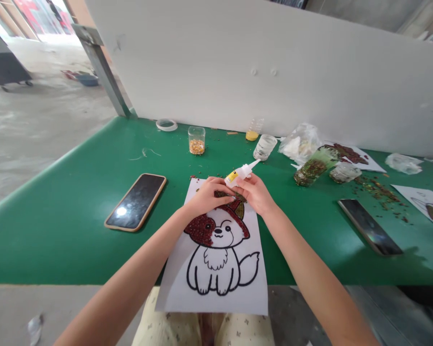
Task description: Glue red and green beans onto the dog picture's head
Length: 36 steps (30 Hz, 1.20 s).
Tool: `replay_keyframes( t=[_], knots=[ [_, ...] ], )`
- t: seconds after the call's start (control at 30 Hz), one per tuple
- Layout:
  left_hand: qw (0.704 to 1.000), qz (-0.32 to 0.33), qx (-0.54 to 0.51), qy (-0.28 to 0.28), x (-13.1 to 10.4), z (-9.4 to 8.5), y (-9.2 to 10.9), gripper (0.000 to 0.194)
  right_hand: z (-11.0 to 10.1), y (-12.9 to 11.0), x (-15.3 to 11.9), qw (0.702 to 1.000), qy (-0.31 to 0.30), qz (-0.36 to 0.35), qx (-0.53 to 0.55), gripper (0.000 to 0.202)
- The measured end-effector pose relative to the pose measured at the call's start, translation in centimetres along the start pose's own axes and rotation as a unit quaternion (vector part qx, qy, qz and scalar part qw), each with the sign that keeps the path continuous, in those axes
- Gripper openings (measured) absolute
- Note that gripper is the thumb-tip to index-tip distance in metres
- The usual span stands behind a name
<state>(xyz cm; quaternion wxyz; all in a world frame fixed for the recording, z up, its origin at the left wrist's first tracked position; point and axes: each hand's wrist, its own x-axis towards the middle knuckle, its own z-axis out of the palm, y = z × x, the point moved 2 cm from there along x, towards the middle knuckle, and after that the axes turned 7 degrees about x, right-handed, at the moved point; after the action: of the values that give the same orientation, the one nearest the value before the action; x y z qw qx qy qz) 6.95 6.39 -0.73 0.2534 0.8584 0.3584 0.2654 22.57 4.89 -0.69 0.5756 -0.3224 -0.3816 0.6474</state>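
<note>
A small white glue bottle (232, 179) with a yellow label is in my right hand (257, 193), its pointed nozzle tilted up and to the right. My left hand (208, 196) lies over the top of the paper sheet (173, 288), thumb and fingers apart, the upper fingers close to the bottle's base. On the sheet is a black outline drawing of a sitting dog (216, 269). Dark red grains (201, 231) cover part of its head, and greenish-brown grains (240, 210) fill an ear. My hands partly hide the top of the head.
Phones lie at left (137, 202) and right (368, 227). Behind stand a cup of corn kernels (197, 145), a clear cup (264, 147) and a tipped jar of green grains (315, 166). Loose grains (380, 191) are scattered at right, near a plastic bag (301, 144) and other drawings (427, 204).
</note>
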Motion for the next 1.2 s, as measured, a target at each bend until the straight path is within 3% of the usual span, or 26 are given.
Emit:
replay_keyframes(
  t=[0.33,0.53,0.83,1.2],
  knots=[
    [0.998,-0.048,0.012,0.037,-0.1,-0.1,-0.1,0.026,1.0,-0.5,-0.5,0.998,-0.007,0.0,0.063,0.023],
    [1.0,0.012,-0.012,-0.019,-0.2,0.3,0.3,0.023,1.3,-0.7,-0.7,0.997,-0.014,-0.002,0.07,0.023],
    [1.0,0.02,-0.022,-0.005,-0.1,0.5,0.2,0.007,1.3,-0.7,-0.8,0.997,-0.01,0.008,0.074,0.024],
    [1.0,0.019,-0.024,0.001,-0.1,0.3,0.6,0.011,1.3,-0.5,-0.8,0.999,-0.007,0.007,0.049,0.025]
  ],
)
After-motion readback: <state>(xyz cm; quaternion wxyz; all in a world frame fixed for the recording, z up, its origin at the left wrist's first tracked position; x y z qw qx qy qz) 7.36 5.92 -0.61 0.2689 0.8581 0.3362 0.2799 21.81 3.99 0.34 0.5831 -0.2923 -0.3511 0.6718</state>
